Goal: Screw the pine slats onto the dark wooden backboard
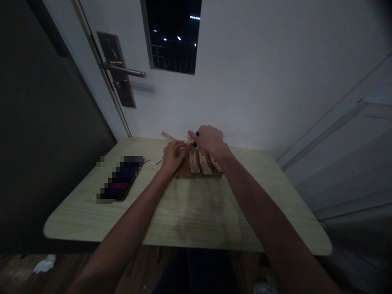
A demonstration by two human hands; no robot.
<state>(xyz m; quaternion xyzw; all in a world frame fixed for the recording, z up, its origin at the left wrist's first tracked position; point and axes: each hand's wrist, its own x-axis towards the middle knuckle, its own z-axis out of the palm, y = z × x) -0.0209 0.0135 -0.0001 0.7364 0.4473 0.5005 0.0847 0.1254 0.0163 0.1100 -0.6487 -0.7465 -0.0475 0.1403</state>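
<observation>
My right hand (210,138) is closed around a black-handled screwdriver (196,139), held upright with its lower end down among small pale wooden pieces. My left hand (173,156) rests at the left of these pieces, thumb and fingers bent together close to the screwdriver's lower end; what they pinch is hidden. Beneath both hands a brown wooden board (183,171) lies on the table. Several light wooden strips with holes sit across it, one wooden strip (194,162) in front of my fingers. Another wooden stick (167,135) pokes out behind my left hand.
A phone (124,179) lies on the left of the pale wood-grain table (196,216). Beside my left hand is a thin screw or nail (159,162). A white door (245,73) with a metal handle (125,70) stands right behind the table.
</observation>
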